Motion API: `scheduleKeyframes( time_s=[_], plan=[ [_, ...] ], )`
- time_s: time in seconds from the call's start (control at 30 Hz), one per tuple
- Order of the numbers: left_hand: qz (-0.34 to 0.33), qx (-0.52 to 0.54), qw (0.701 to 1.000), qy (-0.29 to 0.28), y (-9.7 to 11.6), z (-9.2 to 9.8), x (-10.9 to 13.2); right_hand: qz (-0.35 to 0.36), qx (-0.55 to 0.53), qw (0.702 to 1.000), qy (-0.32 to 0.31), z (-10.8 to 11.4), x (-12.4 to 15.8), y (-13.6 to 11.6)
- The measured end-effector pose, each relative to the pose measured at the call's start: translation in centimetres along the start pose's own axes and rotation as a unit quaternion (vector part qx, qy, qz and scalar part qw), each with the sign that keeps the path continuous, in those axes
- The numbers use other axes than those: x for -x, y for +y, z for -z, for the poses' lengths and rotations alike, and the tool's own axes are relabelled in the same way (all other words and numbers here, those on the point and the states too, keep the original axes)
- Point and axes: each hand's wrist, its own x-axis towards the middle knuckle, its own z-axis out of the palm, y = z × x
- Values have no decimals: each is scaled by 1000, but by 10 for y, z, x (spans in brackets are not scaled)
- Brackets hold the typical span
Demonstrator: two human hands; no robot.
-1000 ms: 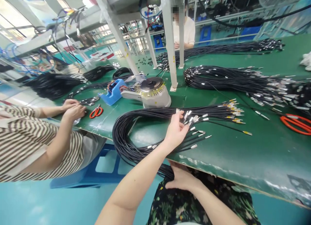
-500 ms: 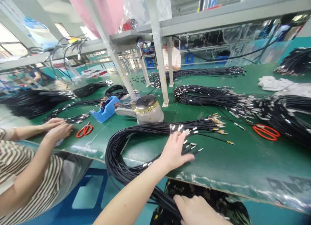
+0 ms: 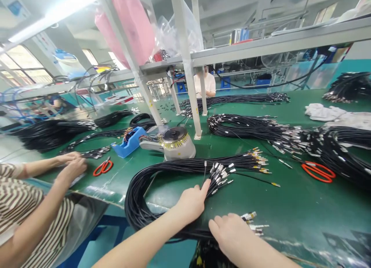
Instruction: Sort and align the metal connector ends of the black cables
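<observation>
A big coil of thin black cables point(image 3: 162, 171) lies on the green table point(image 3: 290, 206), its loop hanging over the front edge. My left hand point(image 3: 191, 201) is closed round a gathered bunch of the cables, just behind their metal-tipped ends point(image 3: 220, 174). My right hand point(image 3: 232, 234) sits at the table's front edge, closed on another few cable ends whose tips point(image 3: 252, 221) stick out to the right. More ends with yellow tips point(image 3: 261, 165) fan out beyond.
A round tape dispenser machine point(image 3: 174, 142) and a blue tape holder point(image 3: 129, 141) stand behind the coil. Orange scissors point(image 3: 317, 171) lie right; another pair point(image 3: 102, 167) lies left by a co-worker's hands point(image 3: 71, 165). Further cable bundles point(image 3: 255, 127) and frame posts point(image 3: 188, 63) fill the back.
My left hand went from spread flat over the cable ends to closed round them, drawn nearer. My right hand rose from below the table edge onto it with cable ends. The view tilted up.
</observation>
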Motion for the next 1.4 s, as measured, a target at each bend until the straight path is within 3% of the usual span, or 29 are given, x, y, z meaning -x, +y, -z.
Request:
scheduleKeyframes(
  time_s=[0.07, 0.13, 0.2, 0.3, 0.37, 0.47, 0.53, 0.67, 0.77, 0.83, 0.93, 0.97, 1.03, 1.1, 1.23, 1.4],
  plan=[
    [-13, 51, 999, 7, -2, 9, 1, 10, -15, 1000, 4, 4, 0, 6],
    [-12, 102, 994, 48, -6, 20, 7, 25, -34, 999, 2, 13, -2, 17],
    [18, 125, 984, 128, -12, 33, 11, 43, -52, 998, -4, 23, -8, 33],
    [123, 86, 957, 249, -21, 45, -3, 41, -73, 996, -8, 27, -20, 61],
    [173, 35, 959, 223, -22, 44, -24, 15, -72, 997, 10, 18, -25, 77],
    [161, -45, 977, 135, -17, 31, -52, 0, -104, 994, 22, 1, -21, 89],
    [153, -84, 979, 108, -12, 24, -59, -6, -118, 992, 44, -6, -13, 91],
    [157, -128, 975, 95, -6, 23, -55, -28, -127, 989, 67, -1, 11, 102],
    [148, -138, 976, 80, -2, 30, -45, -73, -148, 986, 37, 12, 32, 123],
    [129, -148, 975, 107, 2, 35, -39, -105, -154, 982, 2, 19, 46, 137],
    [44, -114, 975, 187, 15, 35, -34, -134, -151, 978, -57, 22, 64, 149],
    [-1, -81, 979, 189, 21, 32, -34, -139, -150, 977, -67, 21, 69, 151],
    [-83, -10, 986, 145, 34, 23, -36, -141, -154, 976, -66, 19, 74, 151],
    [-119, 25, 989, 86, 47, 13, -38, -143, -159, 976, -46, 17, 78, 148],
    [-78, 26, 994, 76, 65, 2, -43, -150, -183, 972, -4, 12, 81, 145],
    [-29, 60, 996, 67, 69, 9, -51, -158, -253, 953, 44, 0, 68, 153]
  ],
)
